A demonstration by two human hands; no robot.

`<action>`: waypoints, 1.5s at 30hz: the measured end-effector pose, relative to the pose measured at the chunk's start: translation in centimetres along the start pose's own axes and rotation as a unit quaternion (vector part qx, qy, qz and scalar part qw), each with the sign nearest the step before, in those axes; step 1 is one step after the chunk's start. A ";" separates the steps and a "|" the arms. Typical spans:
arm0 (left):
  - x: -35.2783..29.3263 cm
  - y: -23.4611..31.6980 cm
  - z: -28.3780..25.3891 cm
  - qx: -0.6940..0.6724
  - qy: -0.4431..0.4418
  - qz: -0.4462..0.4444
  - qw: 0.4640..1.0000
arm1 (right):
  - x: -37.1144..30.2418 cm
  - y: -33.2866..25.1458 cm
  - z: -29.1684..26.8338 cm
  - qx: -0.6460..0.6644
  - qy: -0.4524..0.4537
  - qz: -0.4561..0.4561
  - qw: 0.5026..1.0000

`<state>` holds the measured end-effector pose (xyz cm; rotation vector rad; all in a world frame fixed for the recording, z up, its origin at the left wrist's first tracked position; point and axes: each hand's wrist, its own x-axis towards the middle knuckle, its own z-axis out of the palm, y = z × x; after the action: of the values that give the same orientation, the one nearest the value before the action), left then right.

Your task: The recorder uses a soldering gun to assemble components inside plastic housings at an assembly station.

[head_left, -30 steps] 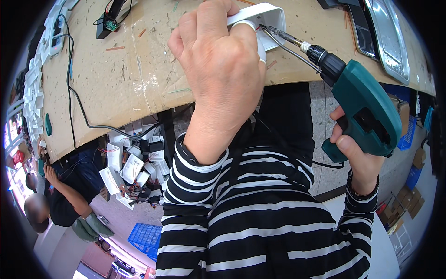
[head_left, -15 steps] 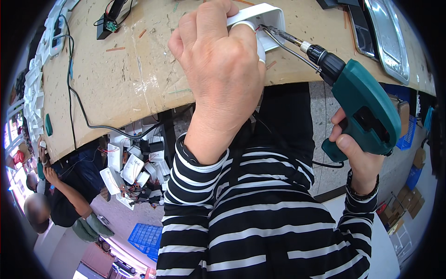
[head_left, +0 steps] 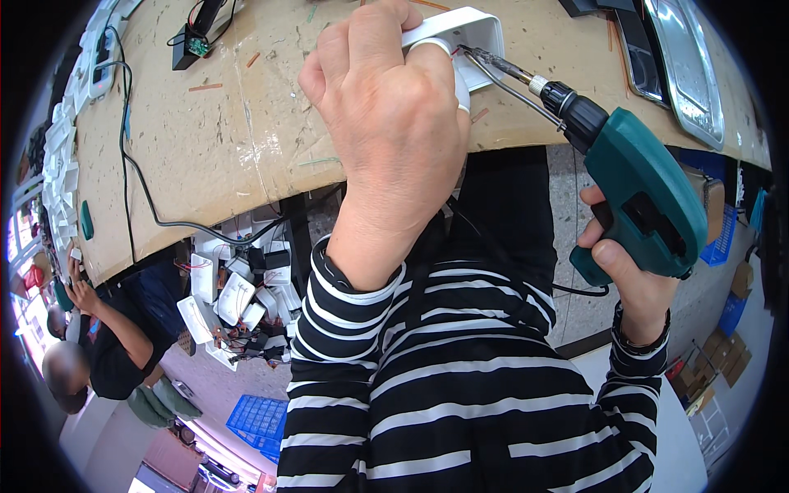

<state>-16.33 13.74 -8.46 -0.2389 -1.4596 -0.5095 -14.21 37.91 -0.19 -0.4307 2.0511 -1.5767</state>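
My left hand (head_left: 399, 123) is closed around a white plastic housing (head_left: 481, 25) at the table's near edge. White coverings, seemingly finger cots, show on its fingertips, which reach inside the housing. In my right hand (head_left: 629, 267) is a green soldering gun (head_left: 645, 185), with a finger at its black trigger. Its metal tip and thin curved feed tube point into the open side of the housing, close to my left fingers. A bit of red wire shows beside the tip; whether they touch is too small to tell. My left hand hides much of the housing.
A black part with a green circuit board (head_left: 197, 45) lies at the far left. Black cable (head_left: 140, 177) crosses the table (head_left: 222, 156). Many white housings (head_left: 234, 296) and wires are heaped below the edge. Clear-wrapped panels (head_left: 686, 74) lie right. A co-worker (head_left: 115, 345) sits at left.
The soldering gun's body has shifted very slightly, its tip staying in the housing. My left hand and the housing hold still. The co-worker's arm has moved a little.
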 end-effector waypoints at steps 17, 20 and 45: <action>0.1 0.0 -0.5 0.012 -0.016 -0.003 1.000 | -0.2 0.5 -0.4 0.079 -0.024 -0.014 0.996; -0.3 0.1 -0.5 0.021 -0.026 -0.009 0.999 | -0.2 0.4 0.2 0.051 0.014 -0.001 0.999; 3.8 4.3 -3.2 0.297 -0.386 -0.126 0.864 | -1.0 0.6 -0.6 0.040 0.022 -0.020 0.999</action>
<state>-11.39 15.40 -4.43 0.2878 -2.3800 -0.1321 -13.73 39.06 -0.43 -0.4116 2.0155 -1.7000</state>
